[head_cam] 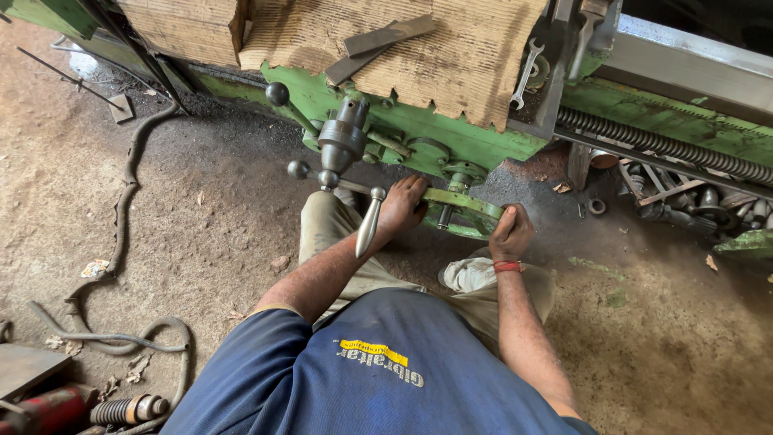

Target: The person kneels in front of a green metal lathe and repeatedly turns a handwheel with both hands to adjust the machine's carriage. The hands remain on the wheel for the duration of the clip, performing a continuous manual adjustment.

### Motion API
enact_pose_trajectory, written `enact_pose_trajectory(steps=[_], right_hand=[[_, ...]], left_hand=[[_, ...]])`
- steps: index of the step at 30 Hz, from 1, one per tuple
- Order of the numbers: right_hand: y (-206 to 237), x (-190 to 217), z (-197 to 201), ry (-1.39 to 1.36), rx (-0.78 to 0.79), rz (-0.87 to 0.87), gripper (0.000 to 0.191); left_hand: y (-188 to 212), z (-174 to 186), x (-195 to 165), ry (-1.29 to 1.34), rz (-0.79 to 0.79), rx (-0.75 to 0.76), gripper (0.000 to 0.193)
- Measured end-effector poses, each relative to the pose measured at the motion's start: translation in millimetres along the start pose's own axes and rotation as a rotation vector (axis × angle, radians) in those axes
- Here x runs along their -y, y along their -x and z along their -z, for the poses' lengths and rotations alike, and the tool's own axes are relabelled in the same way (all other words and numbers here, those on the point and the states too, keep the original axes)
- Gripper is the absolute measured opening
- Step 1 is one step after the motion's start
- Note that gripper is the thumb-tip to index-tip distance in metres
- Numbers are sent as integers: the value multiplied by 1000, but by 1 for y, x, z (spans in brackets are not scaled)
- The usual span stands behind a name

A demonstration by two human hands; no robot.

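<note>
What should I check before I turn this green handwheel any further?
1. Left hand on the handwheel rim: ok.
2. Right hand on the rim's other side: ok.
3. Steel lever crosses the left wrist, very close: not ok.
4. Loose wrench lying on the machine above: not ok.
5. Cloth in the lap, apart from the wheel: ok.
6. Wheel free to turn: cannot tell.

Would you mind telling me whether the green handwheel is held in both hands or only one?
Both hands. The left hand grips one side of the green handwheel, and the right hand clasps its opposite rim.
</note>
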State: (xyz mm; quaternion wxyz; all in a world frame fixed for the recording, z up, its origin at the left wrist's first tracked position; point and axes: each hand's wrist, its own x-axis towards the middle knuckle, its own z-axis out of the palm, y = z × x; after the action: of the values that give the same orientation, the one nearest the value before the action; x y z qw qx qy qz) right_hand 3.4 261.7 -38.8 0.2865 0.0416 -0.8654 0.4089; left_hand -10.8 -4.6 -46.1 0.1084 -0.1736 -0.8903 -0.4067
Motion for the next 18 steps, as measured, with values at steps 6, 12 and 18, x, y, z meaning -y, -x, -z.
enact_pose_trajectory(steps=[6, 12, 18], right_hand=[[7, 0, 4, -20, 0, -27, 46], [8, -3, 3, -25, -5, -34, 50], [10, -11, -2, -25, -35, -29, 52]], left_hand=[[6, -3, -1, 19, -8, -4, 47], [8, -7, 5, 33, 8, -12, 46], [8, -8, 13, 48, 5, -20, 43]])
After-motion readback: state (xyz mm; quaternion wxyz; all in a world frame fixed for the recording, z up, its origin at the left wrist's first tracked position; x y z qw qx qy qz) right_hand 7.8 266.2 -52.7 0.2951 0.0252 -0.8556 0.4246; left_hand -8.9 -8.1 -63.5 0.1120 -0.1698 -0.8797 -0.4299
